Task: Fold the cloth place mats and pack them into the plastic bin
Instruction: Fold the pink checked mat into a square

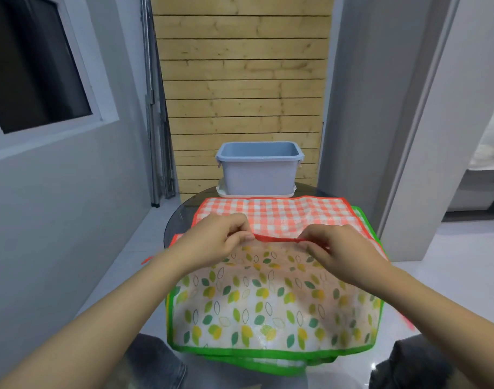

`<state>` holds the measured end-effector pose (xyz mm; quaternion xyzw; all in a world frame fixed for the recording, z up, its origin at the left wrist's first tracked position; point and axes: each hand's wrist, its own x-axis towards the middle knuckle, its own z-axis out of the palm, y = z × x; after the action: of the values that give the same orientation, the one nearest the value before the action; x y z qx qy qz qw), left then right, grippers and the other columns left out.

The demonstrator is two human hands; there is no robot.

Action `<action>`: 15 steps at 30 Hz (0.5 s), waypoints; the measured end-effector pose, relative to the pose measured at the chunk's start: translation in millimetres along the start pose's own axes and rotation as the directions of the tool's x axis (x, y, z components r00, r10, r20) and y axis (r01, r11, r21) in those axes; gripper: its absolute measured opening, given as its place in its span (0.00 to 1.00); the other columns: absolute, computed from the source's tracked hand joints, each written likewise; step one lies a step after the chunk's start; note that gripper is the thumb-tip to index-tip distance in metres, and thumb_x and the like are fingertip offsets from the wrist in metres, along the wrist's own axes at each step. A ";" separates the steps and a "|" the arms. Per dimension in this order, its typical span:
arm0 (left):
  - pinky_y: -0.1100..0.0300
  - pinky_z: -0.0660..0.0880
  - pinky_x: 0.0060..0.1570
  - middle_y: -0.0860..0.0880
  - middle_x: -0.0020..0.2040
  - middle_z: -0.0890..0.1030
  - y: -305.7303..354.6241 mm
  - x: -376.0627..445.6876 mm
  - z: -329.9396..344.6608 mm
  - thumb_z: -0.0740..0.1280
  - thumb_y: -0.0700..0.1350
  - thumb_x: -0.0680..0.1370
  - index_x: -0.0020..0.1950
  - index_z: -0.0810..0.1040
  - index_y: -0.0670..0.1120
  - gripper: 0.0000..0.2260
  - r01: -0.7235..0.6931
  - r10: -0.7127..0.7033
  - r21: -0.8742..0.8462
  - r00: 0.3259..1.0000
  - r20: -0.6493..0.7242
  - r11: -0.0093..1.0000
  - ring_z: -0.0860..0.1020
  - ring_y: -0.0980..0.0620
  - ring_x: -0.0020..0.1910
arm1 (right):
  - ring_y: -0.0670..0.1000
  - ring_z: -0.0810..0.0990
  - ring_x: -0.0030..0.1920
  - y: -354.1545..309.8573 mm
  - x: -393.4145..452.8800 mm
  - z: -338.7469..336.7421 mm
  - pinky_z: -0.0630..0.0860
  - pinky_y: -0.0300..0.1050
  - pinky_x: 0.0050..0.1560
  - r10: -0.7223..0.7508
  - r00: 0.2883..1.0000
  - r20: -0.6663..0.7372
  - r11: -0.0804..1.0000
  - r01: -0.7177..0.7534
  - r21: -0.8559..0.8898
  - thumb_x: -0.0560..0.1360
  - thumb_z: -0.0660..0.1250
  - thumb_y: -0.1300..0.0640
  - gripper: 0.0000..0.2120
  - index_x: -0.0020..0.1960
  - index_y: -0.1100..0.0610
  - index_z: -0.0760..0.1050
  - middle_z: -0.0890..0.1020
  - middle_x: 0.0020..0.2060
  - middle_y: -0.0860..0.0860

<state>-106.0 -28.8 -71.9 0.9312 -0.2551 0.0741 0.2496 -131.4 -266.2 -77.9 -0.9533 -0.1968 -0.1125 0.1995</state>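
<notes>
A red-checked place mat [290,213] with a red border lies on top of a stack on a small round glass table. Its near edge is pinched up between my left hand [220,240] and my right hand [341,248], a little above the stack. Under it, nearer to me, shows a leaf-patterned mat [268,304] with a green border, and more green-edged mats [268,363] peek out below. An empty blue-grey plastic bin [258,169] stands upright at the far side of the table, beyond the mats.
The bin rests on a white lid [226,192]. The glass table [178,220] is small, and the mats overhang it. A grey wall with a window is at the left, a wooden slat wall behind, a doorway at the right. My knees show at the bottom.
</notes>
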 end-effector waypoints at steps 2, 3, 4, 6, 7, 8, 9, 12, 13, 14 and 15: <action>0.70 0.66 0.33 0.60 0.32 0.74 5.3 -5.6 -2.0 0.63 0.48 0.80 0.38 0.72 0.55 0.10 -0.002 -0.002 0.041 0.997 0.081 0.999 0.72 0.65 0.32 | 0.44 0.77 0.41 -2.8 -5.1 -10.2 0.73 0.40 0.43 -0.016 0.998 0.065 0.997 0.022 -0.079 0.78 0.61 0.54 0.07 0.51 0.50 0.78 0.82 0.43 0.44; 0.70 0.66 0.34 0.60 0.33 0.74 7.5 -8.3 -2.7 0.63 0.48 0.80 0.38 0.71 0.56 0.10 0.003 -0.008 0.047 0.992 0.124 0.999 0.72 0.65 0.33 | 0.44 0.75 0.39 -4.4 -7.6 -14.4 0.72 0.39 0.42 -0.023 0.994 0.110 0.993 0.035 -0.109 0.78 0.60 0.55 0.07 0.51 0.49 0.77 0.81 0.42 0.44; 0.70 0.67 0.35 0.60 0.35 0.75 9.1 -10.5 -2.8 0.62 0.49 0.80 0.37 0.71 0.57 0.11 0.009 -0.016 0.042 0.986 0.167 0.999 0.72 0.64 0.34 | 0.43 0.74 0.38 -5.7 -9.5 -17.3 0.71 0.38 0.40 -0.023 0.986 0.164 0.990 0.045 -0.130 0.79 0.60 0.56 0.07 0.49 0.49 0.76 0.79 0.40 0.43; 0.71 0.66 0.35 0.60 0.36 0.74 10.6 -12.9 -0.9 0.62 0.49 0.80 0.37 0.71 0.57 0.11 0.028 -0.034 0.029 0.969 0.244 0.999 0.71 0.65 0.35 | 0.43 0.75 0.38 -7.5 -11.5 -19.8 0.71 0.38 0.41 -0.012 0.965 0.264 0.989 0.050 -0.138 0.79 0.59 0.55 0.06 0.46 0.47 0.73 0.78 0.38 0.42; 0.71 0.65 0.35 0.61 0.37 0.74 10.4 -12.3 0.5 0.63 0.49 0.80 0.37 0.71 0.57 0.11 0.036 -0.042 0.027 0.961 0.273 0.999 0.71 0.65 0.35 | 0.44 0.76 0.39 -6.6 -10.2 -18.9 0.72 0.39 0.42 -0.006 0.955 0.295 0.990 0.046 -0.129 0.79 0.59 0.55 0.06 0.45 0.47 0.72 0.79 0.38 0.43; 0.71 0.65 0.35 0.61 0.37 0.75 9.1 -10.4 2.1 0.63 0.49 0.80 0.37 0.71 0.58 0.11 0.044 -0.049 0.025 0.954 0.295 0.999 0.71 0.65 0.36 | 0.43 0.75 0.39 -4.8 -7.2 -17.5 0.72 0.40 0.42 -0.004 0.948 0.319 0.991 0.045 -0.123 0.79 0.59 0.55 0.06 0.44 0.47 0.72 0.79 0.38 0.42; 0.71 0.65 0.36 0.61 0.38 0.75 7.2 -7.2 4.0 0.63 0.49 0.79 0.37 0.71 0.57 0.11 0.052 -0.056 0.022 0.949 0.311 0.998 0.71 0.64 0.37 | 0.42 0.74 0.37 -2.0 -2.9 -16.3 0.70 0.39 0.40 -0.004 0.940 0.342 0.992 0.047 -0.119 0.79 0.60 0.55 0.07 0.42 0.48 0.72 0.77 0.36 0.42; 0.68 0.66 0.37 0.60 0.40 0.75 -2.7 10.0 10.4 0.64 0.50 0.79 0.38 0.73 0.55 0.09 0.080 -0.087 0.035 0.943 0.320 0.996 0.72 0.61 0.39 | 0.44 0.71 0.36 9.1 18.6 -13.0 0.66 0.37 0.36 0.005 0.914 0.405 0.989 0.055 -0.137 0.79 0.61 0.53 0.13 0.36 0.45 0.67 0.73 0.34 0.41; 0.67 0.66 0.37 0.59 0.39 0.75 -6.6 18.1 12.2 0.64 0.50 0.79 0.40 0.74 0.53 0.08 0.083 -0.096 0.055 0.945 0.312 0.995 0.72 0.59 0.39 | 0.47 0.71 0.38 13.6 27.6 -11.2 0.66 0.38 0.37 0.016 0.909 0.417 0.989 0.047 -0.142 0.79 0.61 0.53 0.13 0.36 0.45 0.67 0.74 0.35 0.43; 0.65 0.67 0.37 0.58 0.39 0.75 -10.5 27.2 13.9 0.64 0.50 0.79 0.41 0.74 0.51 0.07 0.083 -0.103 0.079 0.948 0.300 0.993 0.72 0.58 0.40 | 0.49 0.72 0.41 18.9 37.6 -8.6 0.67 0.40 0.38 0.032 0.905 0.424 0.987 0.037 -0.154 0.79 0.61 0.52 0.10 0.38 0.45 0.69 0.75 0.38 0.45; 0.63 0.68 0.39 0.57 0.40 0.76 -14.2 36.9 15.6 0.64 0.50 0.79 0.43 0.75 0.50 0.07 0.081 -0.108 0.103 0.952 0.287 0.991 0.73 0.56 0.41 | 0.51 0.72 0.43 24.5 48.1 -4.8 0.68 0.43 0.40 0.052 0.903 0.426 0.981 0.032 -0.189 0.79 0.61 0.52 0.06 0.43 0.48 0.72 0.77 0.42 0.47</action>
<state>-66.9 -42.2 -81.7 0.9534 -0.2408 -0.0646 0.1701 -78.5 -273.0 -67.7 -0.9704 -0.2191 0.0825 0.0593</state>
